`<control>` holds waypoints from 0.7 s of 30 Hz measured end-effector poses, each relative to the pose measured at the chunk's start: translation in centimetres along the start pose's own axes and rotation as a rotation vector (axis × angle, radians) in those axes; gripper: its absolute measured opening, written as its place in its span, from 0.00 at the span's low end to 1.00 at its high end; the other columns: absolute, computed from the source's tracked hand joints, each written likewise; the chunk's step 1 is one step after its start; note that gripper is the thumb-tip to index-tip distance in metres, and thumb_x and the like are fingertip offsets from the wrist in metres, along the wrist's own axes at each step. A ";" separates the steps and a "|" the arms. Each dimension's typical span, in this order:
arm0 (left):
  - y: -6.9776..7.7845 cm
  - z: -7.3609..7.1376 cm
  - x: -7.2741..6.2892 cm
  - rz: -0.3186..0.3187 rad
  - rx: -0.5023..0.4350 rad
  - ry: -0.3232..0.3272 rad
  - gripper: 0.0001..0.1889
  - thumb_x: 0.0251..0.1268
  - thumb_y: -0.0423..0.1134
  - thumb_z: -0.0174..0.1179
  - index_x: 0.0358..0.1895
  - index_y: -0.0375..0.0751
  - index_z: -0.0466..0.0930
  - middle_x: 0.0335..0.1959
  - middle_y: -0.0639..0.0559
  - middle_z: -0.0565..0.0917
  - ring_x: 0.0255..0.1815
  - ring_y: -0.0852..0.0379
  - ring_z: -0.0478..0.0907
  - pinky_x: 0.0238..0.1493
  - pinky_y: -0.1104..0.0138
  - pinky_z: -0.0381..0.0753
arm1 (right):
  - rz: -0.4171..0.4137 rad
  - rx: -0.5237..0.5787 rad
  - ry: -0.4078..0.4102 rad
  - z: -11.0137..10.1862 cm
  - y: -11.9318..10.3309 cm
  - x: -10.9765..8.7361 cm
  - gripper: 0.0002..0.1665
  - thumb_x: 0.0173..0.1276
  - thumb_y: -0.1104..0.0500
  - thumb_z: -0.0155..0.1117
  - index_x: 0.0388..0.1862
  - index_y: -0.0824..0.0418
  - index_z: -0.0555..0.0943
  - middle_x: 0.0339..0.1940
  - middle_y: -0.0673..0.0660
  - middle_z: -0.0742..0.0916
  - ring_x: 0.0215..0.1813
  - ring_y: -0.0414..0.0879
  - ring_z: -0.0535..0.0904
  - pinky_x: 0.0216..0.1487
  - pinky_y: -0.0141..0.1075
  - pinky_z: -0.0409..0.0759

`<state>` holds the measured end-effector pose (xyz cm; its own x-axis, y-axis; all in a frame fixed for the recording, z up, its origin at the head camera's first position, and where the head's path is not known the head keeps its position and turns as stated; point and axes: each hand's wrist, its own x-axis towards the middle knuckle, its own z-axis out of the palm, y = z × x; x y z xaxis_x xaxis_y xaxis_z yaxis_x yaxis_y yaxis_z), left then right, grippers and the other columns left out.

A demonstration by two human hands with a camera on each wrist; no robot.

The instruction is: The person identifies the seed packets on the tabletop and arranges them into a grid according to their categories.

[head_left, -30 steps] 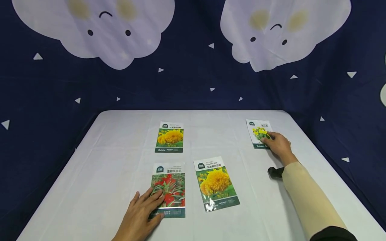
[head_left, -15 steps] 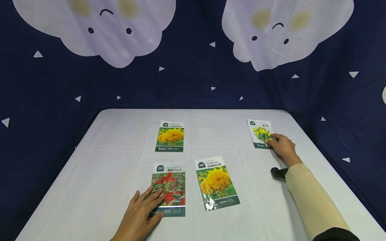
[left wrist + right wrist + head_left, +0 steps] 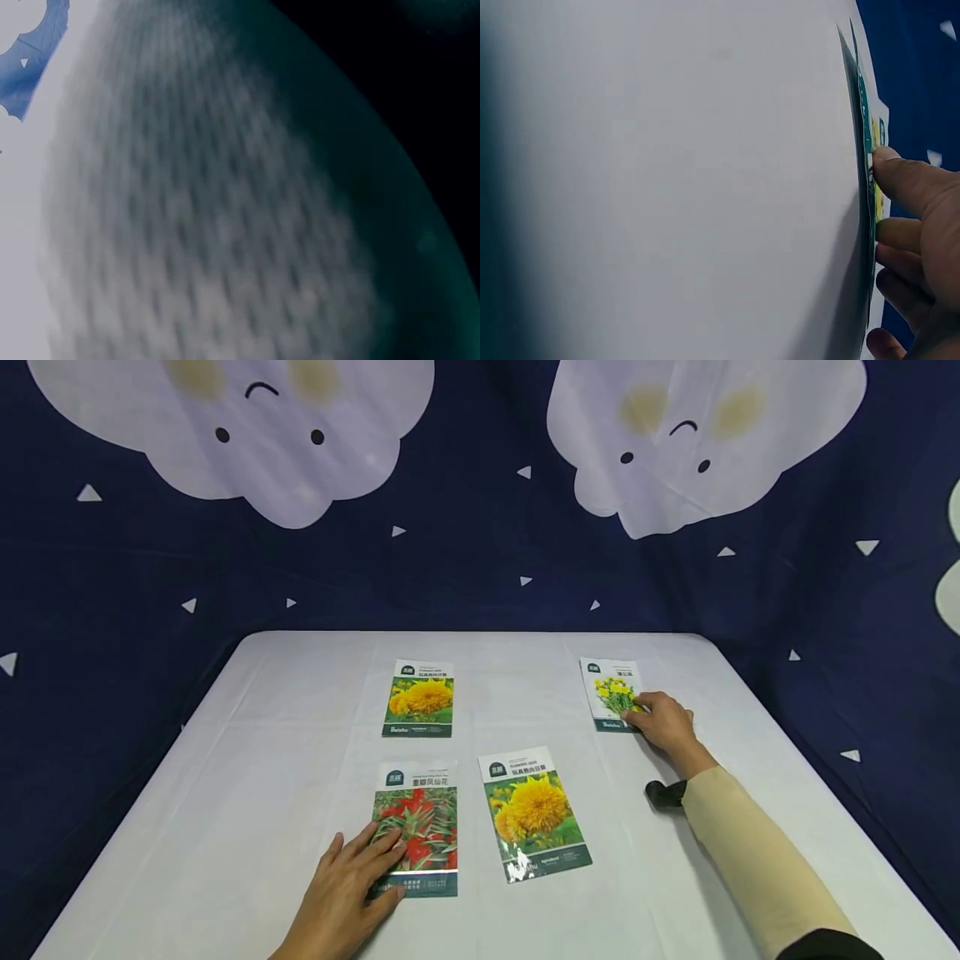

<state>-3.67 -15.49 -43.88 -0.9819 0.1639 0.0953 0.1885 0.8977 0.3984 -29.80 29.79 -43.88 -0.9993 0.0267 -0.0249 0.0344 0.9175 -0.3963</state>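
My left hand (image 3: 341, 889) lies flat with its fingers spread on a seed packet with red flowers (image 3: 427, 827) at the front of the table. At the back right, my right hand (image 3: 663, 727) holds the lower right side of a seed packet with small yellow flowers (image 3: 607, 681). The right wrist view shows the thumb (image 3: 889, 157) on that packet's face (image 3: 866, 127), seen nearly edge-on, with curled fingers beside it. Two seed packets with large yellow blooms lie apart from both hands, one at the centre (image 3: 536, 814) and one behind (image 3: 420, 697).
A white cloth covers the table (image 3: 225, 777). Behind it hangs a dark blue curtain (image 3: 450, 585) with cloud prints. A black rounded piece (image 3: 663, 794) sticks out at my right wrist. Blurred grey fabric (image 3: 202, 187) fills most of the left wrist view.
In the last half second my right hand has slid the packet with small yellow flowers to the left over the table. The left hand and the other packets have stayed in place.
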 end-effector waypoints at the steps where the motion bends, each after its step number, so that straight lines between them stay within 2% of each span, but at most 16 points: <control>1: 0.0 0.0 0.0 0.000 0.000 -0.001 0.27 0.51 0.50 0.68 0.57 0.48 0.79 0.62 0.56 0.77 0.70 0.48 0.66 0.68 0.41 0.56 | -0.012 -0.001 -0.001 0.2 -0.5 0.0 0.33 0.65 0.48 0.60 0.62 0.68 0.72 0.66 0.70 0.72 0.68 0.67 0.64 0.59 0.61 0.58; 10: -0.1 0.0 0.1 0.009 0.006 -0.001 0.27 0.51 0.50 0.68 0.57 0.49 0.80 0.62 0.57 0.78 0.69 0.48 0.67 0.68 0.41 0.57 | -0.107 0.009 0.020 2.0 -4.5 -0.8 0.32 0.62 0.46 0.65 0.58 0.66 0.77 0.61 0.68 0.77 0.63 0.64 0.70 0.56 0.60 0.61; 21: 0.0 0.0 0.0 -0.008 0.000 -0.006 0.27 0.51 0.51 0.68 0.57 0.50 0.80 0.62 0.57 0.77 0.70 0.48 0.66 0.69 0.42 0.56 | -0.191 -0.059 0.083 4.0 -9.0 -1.9 0.31 0.59 0.44 0.67 0.52 0.65 0.81 0.55 0.66 0.81 0.57 0.62 0.75 0.48 0.57 0.67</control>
<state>-3.67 -15.50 -43.91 -0.9835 0.1589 0.0861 0.1802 0.8990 0.3992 -28.16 19.95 -43.91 -0.9853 -0.1193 0.1221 -0.1539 0.9306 -0.3320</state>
